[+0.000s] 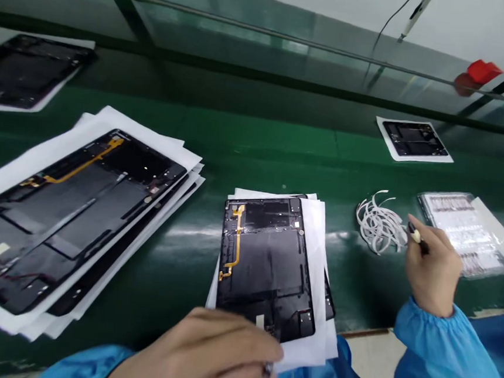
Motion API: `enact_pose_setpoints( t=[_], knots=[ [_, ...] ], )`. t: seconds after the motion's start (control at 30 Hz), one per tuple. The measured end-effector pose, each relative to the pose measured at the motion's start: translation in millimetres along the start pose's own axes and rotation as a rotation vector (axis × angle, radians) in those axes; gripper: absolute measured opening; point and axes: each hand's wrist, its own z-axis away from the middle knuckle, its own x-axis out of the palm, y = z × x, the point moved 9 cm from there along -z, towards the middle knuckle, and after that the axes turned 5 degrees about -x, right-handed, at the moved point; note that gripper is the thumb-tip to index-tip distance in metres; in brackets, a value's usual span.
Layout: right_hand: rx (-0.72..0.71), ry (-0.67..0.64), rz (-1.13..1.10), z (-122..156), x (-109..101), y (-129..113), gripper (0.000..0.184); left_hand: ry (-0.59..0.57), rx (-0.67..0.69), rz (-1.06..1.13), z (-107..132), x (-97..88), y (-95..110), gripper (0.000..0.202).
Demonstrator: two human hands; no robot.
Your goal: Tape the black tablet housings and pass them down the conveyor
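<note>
The tablet panel on the worktop is covered at its 6 o'clock edge by the left hand (grip hidden), while a dark tool is pinched by the right hand at 3 o'clock.

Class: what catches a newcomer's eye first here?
A black opened tablet shell with a yellow flex cable lies centre on white paper sheets, the left hand resting on its near edge. At right, the right hand holds a dark-tipped stick beside a tangle of white strips.
</note>
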Motion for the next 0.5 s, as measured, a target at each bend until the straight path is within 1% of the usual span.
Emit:
enact_pose_setpoints(
  t=[0.03, 0.07, 0.1, 0.17, 0.2, 0.23, 0.27, 0.3, 0.33, 0.4, 0.43, 0.47, 0.5],
  knots=[
    [-0.006, 0.012, -0.062, 1, -5, -15, 0.032, -0.052, 0.011, 0.048, -12, -0.6, 0, 0.014],
    [-0.032, -0.019, -0.171, 0, -4, -36, 0.028, -0.047, 0.013, 0.079, -23, -4.7, -1, 0.014],
    [-0.088, -0.118, -0.319, 0, 2, -63, 0.025, -0.007, 0.012, 0.086, -33, -10.2, -4, 0.013],
    [-0.214, -0.4, -0.565, 4, 22, -119, 0.02, 0.123, -0.032, 0.081, -48, -21.7, -15, 0.009],
    [-0.261, -0.513, -0.667, 7, 30, -143, 0.019, 0.153, -0.061, 0.081, -54, -23.4, -21, 0.008],
    [-0.28, -0.6, -0.737, 10, 37, -161, 0.015, 0.163, -0.092, 0.088, -60, -23.5, -28, 0.006],
    [-0.283, -0.665, -0.784, 11, 44, -173, 0.012, 0.159, -0.125, 0.104, -64, -22.7, -34, 0.006],
    [-0.27, -0.706, -0.816, 11, 52, -180, 0.009, 0.147, -0.155, 0.127, -68, -21.4, -40, 0.006],
    [-0.248, -0.734, -0.835, 11, 59, -183, 0.01, 0.131, -0.185, 0.152, -71, -19.9, -45, 0.007],
    [-0.205, -0.769, -0.867, 10, 72, -183, 0.017, 0.114, -0.216, 0.195, -72, -17.3, -52, 0.008],
    [-0.188, -0.774, -0.884, 10, 76, -181, 0.019, 0.14, -0.226, 0.201, -69, -17.6, -55, 0.012],
    [-0.173, -0.774, -0.898, 9, 80, -180, 0.02, 0.193, -0.24, 0.182, -64, -18.7, -58, 0.018],
    [-0.161, -0.771, -0.905, 9, 84, -178, 0.02, 0.274, -0.252, 0.132, -54, -20.7, -62, 0.024]
  ],
)
